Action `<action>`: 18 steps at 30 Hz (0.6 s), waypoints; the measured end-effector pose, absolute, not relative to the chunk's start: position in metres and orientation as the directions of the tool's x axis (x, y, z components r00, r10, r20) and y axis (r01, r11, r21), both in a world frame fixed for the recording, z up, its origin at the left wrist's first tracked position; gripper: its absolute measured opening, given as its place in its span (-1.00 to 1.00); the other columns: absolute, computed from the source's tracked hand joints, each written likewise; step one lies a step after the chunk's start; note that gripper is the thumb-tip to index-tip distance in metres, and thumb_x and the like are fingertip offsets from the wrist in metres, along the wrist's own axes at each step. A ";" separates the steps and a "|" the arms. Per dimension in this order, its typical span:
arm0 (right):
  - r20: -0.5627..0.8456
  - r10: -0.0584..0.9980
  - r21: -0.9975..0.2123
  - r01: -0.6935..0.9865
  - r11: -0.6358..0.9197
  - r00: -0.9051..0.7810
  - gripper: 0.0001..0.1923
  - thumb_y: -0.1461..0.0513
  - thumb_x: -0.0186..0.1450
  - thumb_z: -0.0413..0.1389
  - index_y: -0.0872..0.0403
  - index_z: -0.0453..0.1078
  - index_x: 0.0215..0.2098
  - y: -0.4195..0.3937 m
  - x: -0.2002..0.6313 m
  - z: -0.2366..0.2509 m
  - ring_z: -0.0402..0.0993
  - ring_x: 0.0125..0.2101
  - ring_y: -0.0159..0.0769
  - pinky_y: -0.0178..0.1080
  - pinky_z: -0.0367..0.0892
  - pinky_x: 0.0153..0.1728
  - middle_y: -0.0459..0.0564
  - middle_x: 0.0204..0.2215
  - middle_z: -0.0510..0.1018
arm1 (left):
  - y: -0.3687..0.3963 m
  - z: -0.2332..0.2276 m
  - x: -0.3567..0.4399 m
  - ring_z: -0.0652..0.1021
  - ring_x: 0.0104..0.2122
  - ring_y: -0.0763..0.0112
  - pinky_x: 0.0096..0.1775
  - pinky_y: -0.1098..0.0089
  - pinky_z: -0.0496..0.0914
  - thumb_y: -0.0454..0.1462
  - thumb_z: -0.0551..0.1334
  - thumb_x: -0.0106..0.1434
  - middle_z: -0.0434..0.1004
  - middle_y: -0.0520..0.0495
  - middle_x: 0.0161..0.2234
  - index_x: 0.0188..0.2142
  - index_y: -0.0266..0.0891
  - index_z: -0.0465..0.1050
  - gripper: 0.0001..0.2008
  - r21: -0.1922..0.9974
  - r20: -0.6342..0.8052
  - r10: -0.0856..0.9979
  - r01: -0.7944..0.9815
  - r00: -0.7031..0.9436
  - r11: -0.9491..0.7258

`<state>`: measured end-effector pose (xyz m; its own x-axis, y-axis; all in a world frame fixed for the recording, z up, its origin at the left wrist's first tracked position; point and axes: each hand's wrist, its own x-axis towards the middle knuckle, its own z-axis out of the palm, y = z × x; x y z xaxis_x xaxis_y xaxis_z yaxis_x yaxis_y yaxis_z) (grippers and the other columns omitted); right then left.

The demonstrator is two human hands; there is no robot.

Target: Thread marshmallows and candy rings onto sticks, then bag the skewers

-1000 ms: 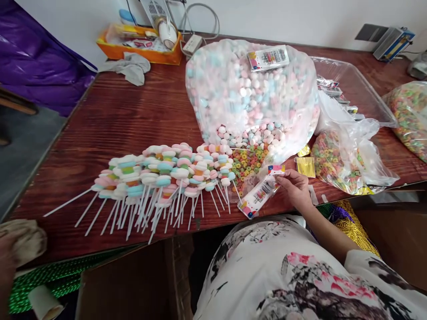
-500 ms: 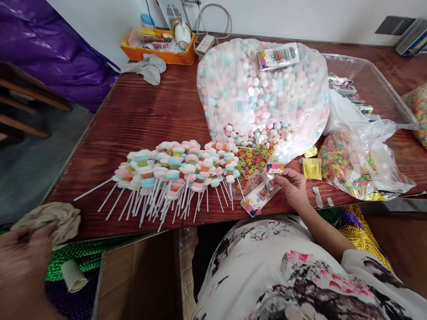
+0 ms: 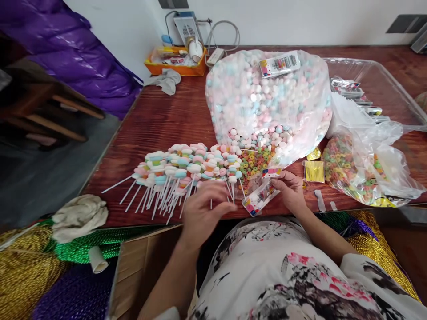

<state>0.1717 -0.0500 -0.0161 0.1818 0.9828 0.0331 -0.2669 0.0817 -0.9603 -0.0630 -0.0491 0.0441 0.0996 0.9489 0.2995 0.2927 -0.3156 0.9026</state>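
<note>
My right hand pinches the top of a printed plastic packet, which has a white label with coloured dots and lies slanted at the table's front edge. My left hand, slightly blurred, hovers over the stick ends with its thumb apart from its fingers and nothing visible in it. Behind it lies a heap of candy skewers, pastel sweets threaded on white sticks. Loose ring-shaped gummies and pastel candies spill out beside the heap. A large clear bag of pastel candies stands behind, another printed packet on top.
At right are a bag of ring gummies, gold twist ties and a clear plastic tray with several packets. An orange box and grey cloth sit back left. A beige cloth hangs at the left edge, above bead strands.
My left hand has come from the far left, near the beige cloth, rightward to the front of the candy skewers. My right hand still holds the packet. The view has shifted left.
</note>
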 end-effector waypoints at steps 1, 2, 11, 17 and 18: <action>0.041 0.985 -0.958 -0.275 0.086 0.165 -0.87 0.14 0.14 0.35 0.01 0.56 -0.42 -0.051 0.169 -0.014 0.47 -0.46 -0.38 -0.29 0.41 -0.34 -0.14 -0.45 0.63 | -0.045 0.040 -0.050 0.58 -0.18 0.23 -0.07 0.23 0.51 -0.04 0.48 0.06 0.61 -0.11 -0.21 -0.25 -0.21 0.61 -0.64 0.932 0.254 0.955 0.227 0.150 -0.283; 0.050 0.988 -0.956 -0.279 0.090 0.146 -0.88 0.15 0.15 0.35 0.01 0.56 -0.40 -0.052 0.168 -0.013 0.48 -0.44 -0.36 -0.28 0.42 -0.33 -0.13 -0.43 0.64 | -0.041 0.035 -0.035 0.58 -0.18 0.25 -0.10 0.26 0.51 -0.04 0.47 0.06 0.60 -0.13 -0.16 -0.20 -0.21 0.63 -0.62 0.961 0.197 0.956 0.149 0.215 -0.232; 0.149 0.982 -0.984 -0.086 0.159 0.113 -0.76 0.17 0.18 0.34 -0.01 0.53 -0.18 -0.062 0.186 -0.021 0.45 -0.38 -0.35 -0.29 0.37 -0.36 -0.09 -0.32 0.57 | -0.019 0.008 0.026 0.49 -0.42 0.47 -0.33 0.43 0.40 -0.18 0.52 0.02 0.50 0.01 -0.43 -0.47 -0.21 0.61 -0.80 0.970 0.073 0.984 -0.241 0.161 -0.032; 0.327 0.945 -0.944 0.043 0.327 -0.008 -0.85 0.16 0.26 0.27 -0.01 0.54 -0.19 -0.050 0.182 -0.021 0.47 -0.29 -0.28 -0.22 0.40 -0.25 -0.03 -0.26 0.58 | -0.020 0.009 0.021 0.49 -0.43 0.46 -0.35 0.43 0.39 -0.22 0.52 0.02 0.53 0.00 -0.46 -0.44 -0.17 0.64 -0.86 0.964 0.260 0.954 -0.107 0.150 -0.245; 0.326 0.945 -0.945 0.019 0.327 -0.016 -0.90 0.15 0.30 0.23 0.00 0.54 -0.27 -0.048 0.179 -0.021 0.47 -0.33 -0.29 -0.21 0.41 -0.25 -0.05 -0.33 0.58 | -0.022 0.008 0.021 0.50 -0.43 0.45 -0.35 0.42 0.40 -0.21 0.51 0.04 0.55 -0.01 -0.44 -0.39 -0.15 0.66 -0.86 0.966 0.254 0.951 -0.089 0.177 -0.242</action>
